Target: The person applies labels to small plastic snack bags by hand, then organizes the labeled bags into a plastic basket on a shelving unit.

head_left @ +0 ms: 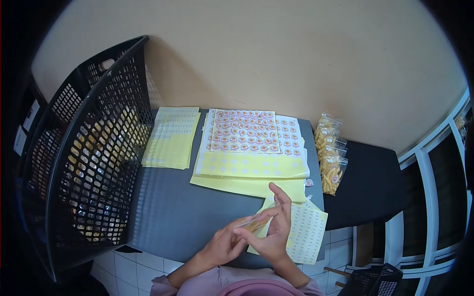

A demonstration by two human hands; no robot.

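Observation:
Close to my body, over the table's front edge, a small clear plastic bag (255, 225) with yellowish contents is held between my hands. My left hand (223, 245) is closed around its lower left side. On the other side, my right hand (274, 236) pinches the bag with the thumb, while one finger points up and away. The bag is seen nearly edge-on and fingers cover much of it. Beneath the right hand lies a yellow sheet with small printed labels (307, 232). Beyond are sheets of round red-and-orange stickers (245, 133) on yellow backing (247, 185).
A tall black perforated basket (98, 123) with yellow bagged goods inside stands at the left. Yellow label sheets (173, 138) lie beside it on the grey table (182, 207). Filled snack bags (332, 172) line the right, on a black surface (370, 182). A wall (247, 59) rises behind.

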